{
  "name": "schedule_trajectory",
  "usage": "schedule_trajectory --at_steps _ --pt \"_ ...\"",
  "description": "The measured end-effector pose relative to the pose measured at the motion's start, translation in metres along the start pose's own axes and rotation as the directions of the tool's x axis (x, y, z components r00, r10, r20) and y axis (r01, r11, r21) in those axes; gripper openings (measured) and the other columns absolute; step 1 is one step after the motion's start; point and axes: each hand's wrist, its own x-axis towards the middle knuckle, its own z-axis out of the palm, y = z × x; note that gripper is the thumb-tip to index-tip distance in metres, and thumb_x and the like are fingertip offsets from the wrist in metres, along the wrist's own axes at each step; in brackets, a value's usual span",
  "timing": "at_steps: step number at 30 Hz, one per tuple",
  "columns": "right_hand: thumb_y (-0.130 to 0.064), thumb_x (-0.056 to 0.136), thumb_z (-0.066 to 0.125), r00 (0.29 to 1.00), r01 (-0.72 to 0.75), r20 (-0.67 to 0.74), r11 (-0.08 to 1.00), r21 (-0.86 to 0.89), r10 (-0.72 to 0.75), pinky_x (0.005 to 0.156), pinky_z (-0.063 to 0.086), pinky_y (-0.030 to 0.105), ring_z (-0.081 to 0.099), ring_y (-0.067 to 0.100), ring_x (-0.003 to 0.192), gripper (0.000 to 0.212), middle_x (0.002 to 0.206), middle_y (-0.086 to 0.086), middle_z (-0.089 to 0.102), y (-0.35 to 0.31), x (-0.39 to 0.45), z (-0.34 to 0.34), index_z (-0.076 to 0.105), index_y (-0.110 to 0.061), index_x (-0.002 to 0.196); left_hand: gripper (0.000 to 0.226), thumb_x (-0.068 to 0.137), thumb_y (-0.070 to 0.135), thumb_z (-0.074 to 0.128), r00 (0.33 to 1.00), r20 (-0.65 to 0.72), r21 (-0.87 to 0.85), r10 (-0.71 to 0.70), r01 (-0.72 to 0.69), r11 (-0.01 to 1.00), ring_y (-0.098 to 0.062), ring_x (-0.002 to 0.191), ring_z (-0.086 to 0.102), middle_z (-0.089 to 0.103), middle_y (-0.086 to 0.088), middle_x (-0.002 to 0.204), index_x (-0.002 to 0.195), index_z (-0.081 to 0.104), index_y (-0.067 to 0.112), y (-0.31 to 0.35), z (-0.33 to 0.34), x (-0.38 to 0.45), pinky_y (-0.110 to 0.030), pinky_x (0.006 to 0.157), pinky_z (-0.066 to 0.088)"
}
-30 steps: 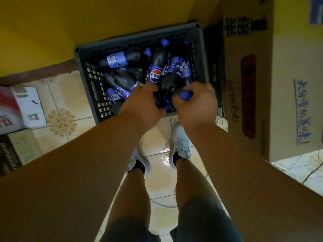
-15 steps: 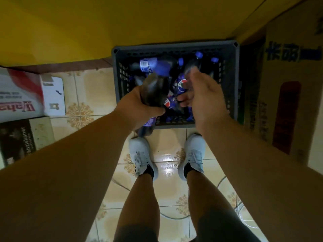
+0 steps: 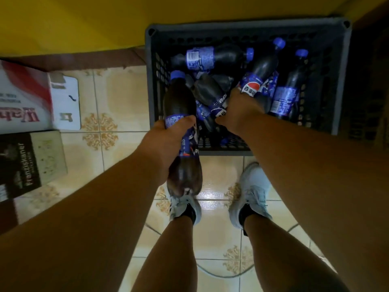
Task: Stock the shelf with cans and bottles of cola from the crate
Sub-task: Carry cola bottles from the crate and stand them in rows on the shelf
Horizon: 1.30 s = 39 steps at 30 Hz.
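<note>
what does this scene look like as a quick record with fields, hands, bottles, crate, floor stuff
left hand: left hand grips a cola bottle round its label, cap pointing away, base toward the shoes
right hand: right hand reaches into the crate, fingers among the bottles; whether it grips one cannot be told
crate: dark plastic crate on the floor against the yellow wall
crate contents: loose bottles lying on their sides, blue caps and labels; no cans seen
floor: patterned tiles
left of crate: cardboard boxes
shelf: not in view
</note>
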Motion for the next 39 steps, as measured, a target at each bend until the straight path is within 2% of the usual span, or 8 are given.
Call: schedule_trajectory --at_steps 7,15,18,21,25,28,33,39 --pt "-0.037 0.077 0.085 0.984 0.178 -0.082 0.800 0.573 -0.160 0.084 0.051 0.031 0.066 0.014 0.096 0.050 0.106 -0.004 0.069 -0.004 -0.120 -0.116 0.061 -0.017 0.114 0.039 0.079 0.041 0.078 0.994 0.042 0.026 0.103 -0.104 0.994 -0.026 0.076 0.075 0.075 -0.010 0.096 0.109 0.062 0.023 0.062 -0.016 -0.111 -0.038 0.063 0.061" --pt "-0.031 0.070 0.081 0.967 0.222 -0.155 0.374 0.901 -0.200 0.080 0.051 0.075 0.073 0.039 0.091 0.042 0.099 0.005 0.077 -0.069 -0.323 -0.278 0.068 -0.021 0.108 0.027 0.089 0.037 0.068 0.966 0.107 -0.237 0.234 -0.204 0.950 -0.020 0.059 0.072 0.076 -0.007 0.075 0.102 0.066 0.013 0.153 -0.061 -0.330 -0.031 0.052 0.057" --pt "-0.026 0.080 0.080 0.947 0.265 -0.187 0.302 0.916 -0.262 0.084 0.055 0.060 0.072 0.030 0.088 0.034 0.097 0.008 0.077 -0.097 -0.388 -0.324 0.069 -0.017 0.111 0.028 0.083 0.038 0.066 0.941 0.187 -0.368 0.282 -0.199 0.908 -0.024 0.053 0.068 0.070 -0.012 0.065 0.082 0.066 0.010 0.174 -0.076 -0.399 -0.030 0.047 0.056" --pt "-0.036 0.080 0.080 0.920 0.312 -0.229 0.242 0.919 -0.318 0.074 0.061 0.041 0.075 0.024 0.089 0.065 0.108 0.007 0.076 -0.124 -0.443 -0.364 0.052 -0.022 0.137 0.034 0.071 0.042 0.065 0.901 0.245 -0.440 0.359 -0.227 0.869 -0.027 0.055 0.068 0.066 -0.014 0.069 0.073 0.068 0.009 0.191 -0.098 -0.451 -0.033 0.051 0.058" --pt "-0.031 0.087 0.064 0.841 0.319 -0.246 0.075 0.945 -0.481 0.062 0.060 0.034 0.074 0.022 0.082 0.053 0.106 0.002 0.077 -0.159 -0.502 -0.401 0.049 -0.030 0.138 0.041 0.070 0.039 0.066 0.817 0.251 -0.490 0.518 -0.354 0.796 -0.027 0.062 0.070 0.071 -0.015 0.078 0.095 0.065 0.007 0.210 -0.129 -0.508 -0.034 0.058 0.060" --pt "-0.034 0.088 0.058 0.793 0.219 -0.185 -0.011 0.976 -0.580 0.069 0.062 0.035 0.074 0.020 0.088 0.045 0.117 0.003 0.074 -0.183 -0.533 -0.410 0.058 -0.025 0.132 0.051 0.079 0.030 0.072 0.744 0.240 -0.551 0.624 -0.425 0.719 -0.034 0.102 0.070 0.070 -0.021 0.115 0.121 0.066 0.003 0.212 -0.146 -0.542 -0.045 0.088 0.058" --pt "-0.003 0.094 0.047 0.649 0.069 -0.046 -0.001 0.998 -0.759 0.062 0.061 0.032 0.076 0.025 0.086 0.046 0.115 0.009 0.075 -0.198 -0.563 -0.423 0.059 -0.020 0.134 0.073 0.073 0.043 0.071 0.723 0.111 -0.639 0.681 -0.473 0.607 -0.047 0.137 0.040 0.053 -0.025 0.141 0.133 0.061 0.004 0.192 -0.162 -0.585 -0.059 0.117 0.028" --pt "0.020 0.065 0.070 0.389 0.357 0.071 0.221 0.908 -0.919 0.071 0.061 0.041 0.074 0.031 0.086 0.086 0.113 0.018 0.074 -0.202 -0.591 -0.429 0.059 -0.030 0.135 0.038 0.077 0.038 0.063 0.736 -0.254 -0.733 0.627 -0.570 0.371 -0.029 0.088 0.070 0.073 -0.017 0.105 0.099 0.078 0.011 0.142 -0.148 -0.643 -0.040 0.083 0.055"
